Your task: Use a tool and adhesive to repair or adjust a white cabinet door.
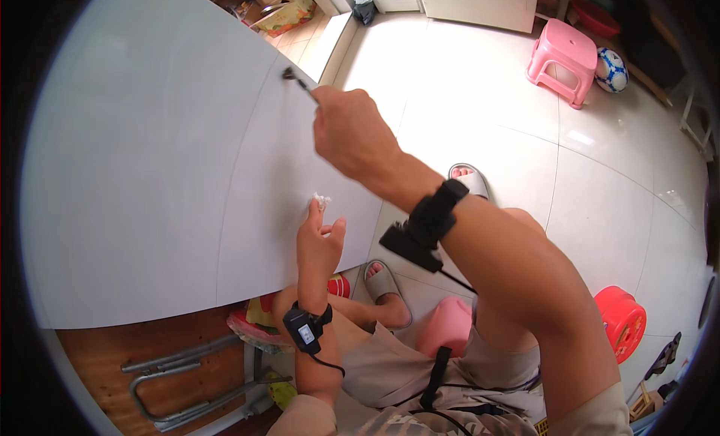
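Note:
My right hand (356, 132) is closed around the thin handle of a small tool (298, 79) with a dark, blurred head; its exact kind is unclear. The tool's head is over the far right part of a large pale grey panel (142, 158), and I cannot tell whether it touches. Nearer to me, my left hand (319, 245) has a crumpled bit of white tissue (322, 200) at its fingertips, over the panel's right side. The left thumb stands a little apart from the index finger. Both wrists wear black strapped devices, the right one (431, 226) larger.
Below the panel are a brown wooden board (97, 361) and a grey metal tube frame (150, 398). A pink stool (566, 53) and a blue-white ball (611, 70) stand far right on the tiled floor. A red stool (621, 323) is near right. An open box (289, 12) lies beyond the panel.

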